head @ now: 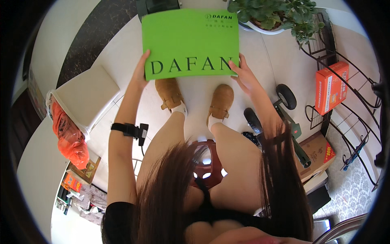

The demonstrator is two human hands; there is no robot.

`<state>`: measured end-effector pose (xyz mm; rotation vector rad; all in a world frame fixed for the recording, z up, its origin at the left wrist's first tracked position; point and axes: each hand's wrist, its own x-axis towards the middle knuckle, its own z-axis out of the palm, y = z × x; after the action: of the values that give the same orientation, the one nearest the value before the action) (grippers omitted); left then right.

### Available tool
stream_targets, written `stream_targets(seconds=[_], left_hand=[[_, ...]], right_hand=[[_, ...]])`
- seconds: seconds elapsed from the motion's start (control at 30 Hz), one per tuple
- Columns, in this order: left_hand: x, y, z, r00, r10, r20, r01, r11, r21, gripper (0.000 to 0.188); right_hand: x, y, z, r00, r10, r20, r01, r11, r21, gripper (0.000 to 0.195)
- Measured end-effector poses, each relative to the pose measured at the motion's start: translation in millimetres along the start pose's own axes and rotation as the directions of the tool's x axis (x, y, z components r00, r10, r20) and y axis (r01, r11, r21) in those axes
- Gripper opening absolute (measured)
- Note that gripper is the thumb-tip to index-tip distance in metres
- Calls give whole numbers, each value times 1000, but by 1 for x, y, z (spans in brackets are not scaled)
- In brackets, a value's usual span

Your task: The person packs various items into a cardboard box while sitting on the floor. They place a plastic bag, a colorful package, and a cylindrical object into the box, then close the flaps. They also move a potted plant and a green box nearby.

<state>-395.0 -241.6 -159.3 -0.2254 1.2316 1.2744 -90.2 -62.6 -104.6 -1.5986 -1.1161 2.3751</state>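
A flat green rectangular box or packet (190, 42) with large dark lettering is held out in front of me, above my shoes. My left hand (142, 68) grips its lower left edge, the fingers mostly hidden behind it. On the lower right corner, my right hand (242, 73) has its thumb on the front face and other fingers at the edge. Below the green thing are my brown clogs (221, 102) on the pale tiled floor (195, 87). A black strap with a small device (141, 134) circles my left forearm.
A pale bin (91, 91) with a red plastic bag (71, 137) lies at left. Upper right stands a potted plant (271, 18). A black metal rack (350, 79) holds an orange-red box (332, 87). Near my right leg are a green wheeled object (294, 128) and a cardboard box (317, 154).
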Motion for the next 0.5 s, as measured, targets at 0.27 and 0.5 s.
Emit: stream_targets(seconds=[0.27, 0.5], left_hand=[[-17, 2, -2, 954, 278, -113, -191, 854, 484, 66], [-54, 0, 7, 951, 309, -34, -250, 824, 509, 65]], right_hand=[[23, 23, -7, 971, -226, -73, 194, 932, -305, 74], [-16, 43, -19, 986, -155, -55, 143, 972, -185, 75]])
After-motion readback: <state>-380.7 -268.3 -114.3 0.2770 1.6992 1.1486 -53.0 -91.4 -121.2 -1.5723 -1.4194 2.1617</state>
